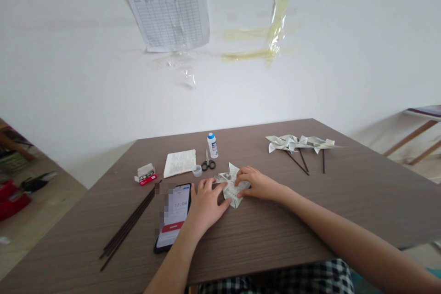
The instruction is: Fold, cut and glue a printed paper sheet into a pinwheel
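Note:
A printed paper pinwheel point(230, 189) lies on the table between my two hands, its pointed blades spread out. My left hand point(207, 202) rests at its left side with fingers apart, the index finger and thumb touching the paper. From the right, my right hand point(257, 184) curls its fingers and thumb over the right blade and grips it. Part of the pinwheel is hidden under the fingers. Just beyond it are black-handled scissors point(208, 164), a roll of clear tape point(197, 171) and a white bottle with a blue cap point(212, 146).
A phone point(174, 216) lies beside my left forearm. Left of it are several dark sticks point(129, 223) and an opened small red-and-white box point(146, 175). Printed paper sheets point(179, 163) lie farther back. Finished pinwheels on sticks point(289, 143) lie at the back right, near the wall point(241, 101).

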A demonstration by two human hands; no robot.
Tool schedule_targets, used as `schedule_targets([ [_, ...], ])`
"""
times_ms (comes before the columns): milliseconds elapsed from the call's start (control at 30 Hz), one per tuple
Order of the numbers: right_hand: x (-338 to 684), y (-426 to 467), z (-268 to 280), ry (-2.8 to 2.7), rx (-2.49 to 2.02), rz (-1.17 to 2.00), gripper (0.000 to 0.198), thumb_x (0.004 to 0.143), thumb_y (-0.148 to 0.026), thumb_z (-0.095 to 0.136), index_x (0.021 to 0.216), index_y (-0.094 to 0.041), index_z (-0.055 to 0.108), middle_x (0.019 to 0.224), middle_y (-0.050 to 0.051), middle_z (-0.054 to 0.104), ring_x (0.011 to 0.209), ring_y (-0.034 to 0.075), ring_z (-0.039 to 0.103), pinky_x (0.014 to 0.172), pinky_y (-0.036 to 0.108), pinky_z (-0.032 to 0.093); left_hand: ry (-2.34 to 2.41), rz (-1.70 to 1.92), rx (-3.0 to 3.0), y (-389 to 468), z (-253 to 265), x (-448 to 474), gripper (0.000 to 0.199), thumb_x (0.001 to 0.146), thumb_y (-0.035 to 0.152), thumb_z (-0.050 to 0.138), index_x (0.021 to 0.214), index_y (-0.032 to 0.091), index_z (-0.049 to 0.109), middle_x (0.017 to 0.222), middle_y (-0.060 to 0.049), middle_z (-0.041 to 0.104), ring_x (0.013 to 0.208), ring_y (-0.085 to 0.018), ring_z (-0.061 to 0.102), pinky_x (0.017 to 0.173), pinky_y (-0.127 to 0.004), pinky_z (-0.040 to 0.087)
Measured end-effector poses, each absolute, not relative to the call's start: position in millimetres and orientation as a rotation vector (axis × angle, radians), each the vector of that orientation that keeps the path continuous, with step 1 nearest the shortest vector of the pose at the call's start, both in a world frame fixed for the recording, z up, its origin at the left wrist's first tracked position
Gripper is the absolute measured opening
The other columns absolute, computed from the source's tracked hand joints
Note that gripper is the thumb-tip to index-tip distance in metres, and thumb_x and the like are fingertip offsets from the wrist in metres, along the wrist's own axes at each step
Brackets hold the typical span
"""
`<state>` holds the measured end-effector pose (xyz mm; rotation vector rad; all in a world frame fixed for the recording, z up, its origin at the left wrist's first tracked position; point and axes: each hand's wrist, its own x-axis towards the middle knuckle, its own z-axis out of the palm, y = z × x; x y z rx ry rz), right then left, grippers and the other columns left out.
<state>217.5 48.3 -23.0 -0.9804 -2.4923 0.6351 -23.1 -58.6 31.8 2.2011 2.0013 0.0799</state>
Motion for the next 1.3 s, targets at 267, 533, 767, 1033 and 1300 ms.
schedule_targets([
  [267, 218.8, 38.7, -24.0, -2.484, -1.049, 0.638, 0.069, 0.073, -0.053, 0.124, 0.121, -0.029, 0.081, 0.138, 0.010, 0.078, 0.136, 0.040, 0.074, 0.124, 0.058, 0.065, 1.991, 0.091, 2.190, -58.4, 32.0, -23.6, 0.059, 0.117, 0.040, 0.078, 0.177, 0.037, 0.080, 0.185, -0.017, 0.070, 0.179, -0.047, 0.056, 0.154, -0.082, 0.033],
  [533, 214.0, 38.3, -25.9, -2.476, -1.109, 0.677, 0.054, 0.087, -0.046, 0.117, 0.125, -0.029, 0.083, 0.142, 0.011, 0.074, 0.141, 0.039, 0.071, 0.127, 0.058, 0.063, 1.988, 0.116, 2.202, -57.4, 27.7, -24.6, 0.057, 0.117, 0.039, 0.079, 0.175, 0.037, 0.081, 0.183, -0.017, 0.072, 0.178, -0.048, 0.057, 0.154, -0.082, 0.034],
  [767, 221.1, 48.9, -20.0, -2.521, -1.026, 0.681, 0.044, 0.091, -0.045, 0.116, 0.122, -0.029, 0.090, 0.141, 0.011, 0.080, 0.142, 0.038, 0.073, 0.130, 0.056, 0.060, 1.990, 0.078, 2.201, -58.1, 30.5, -22.0, 0.059, 0.119, 0.040, 0.077, 0.177, 0.035, 0.079, 0.186, -0.018, 0.070, 0.180, -0.047, 0.056, 0.154, -0.082, 0.033],
  [1033, 229.2, 58.8, -19.8, -2.529, -0.940, 0.772, 0.054, 0.087, -0.038, 0.118, 0.136, -0.030, 0.097, 0.151, 0.011, 0.082, 0.148, 0.039, 0.072, 0.136, 0.056, 0.055, 1.987, 0.104, 2.207, -57.4, 28.1, -23.2, 0.058, 0.118, 0.039, 0.080, 0.177, 0.035, 0.080, 0.186, -0.018, 0.070, 0.179, -0.048, 0.058, 0.153, -0.083, 0.035],
  [1300, 227.3, 60.9, -27.5, -2.513, -0.940, 0.761, 0.048, 0.092, -0.035, 0.114, 0.134, -0.028, 0.092, 0.145, 0.010, 0.081, 0.145, 0.038, 0.070, 0.132, 0.055, 0.057, 1.998, 0.087, 2.206, -58.1, 29.7, -20.8, 0.058, 0.119, 0.038, 0.079, 0.177, 0.035, 0.080, 0.186, -0.018, 0.071, 0.180, -0.047, 0.058, 0.154, -0.081, 0.035],
])
